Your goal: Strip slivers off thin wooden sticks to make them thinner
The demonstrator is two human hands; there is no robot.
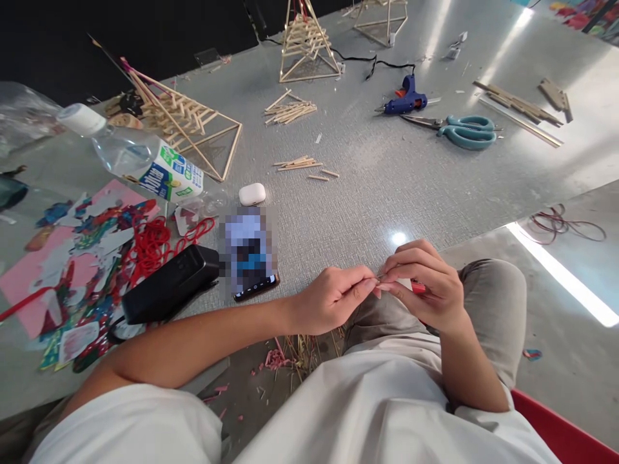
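My left hand [333,298] and my right hand [425,287] meet over my lap at the near edge of the grey table [387,187]. Both are closed in a pinch on a thin wooden stick [378,278] held between their fingertips. A small red tool [418,288] shows inside my right hand's grip. Short cut sticks [302,164] lie on the table ahead of my hands, with another pile [289,111] farther back.
A phone [249,261], a black box [167,291] and a white earbud case [252,193] lie to the left. A water bottle [135,154], stick pyramids [186,122], a blue glue gun [406,100], teal scissors [461,131] and coloured paper scraps [72,258] are around.
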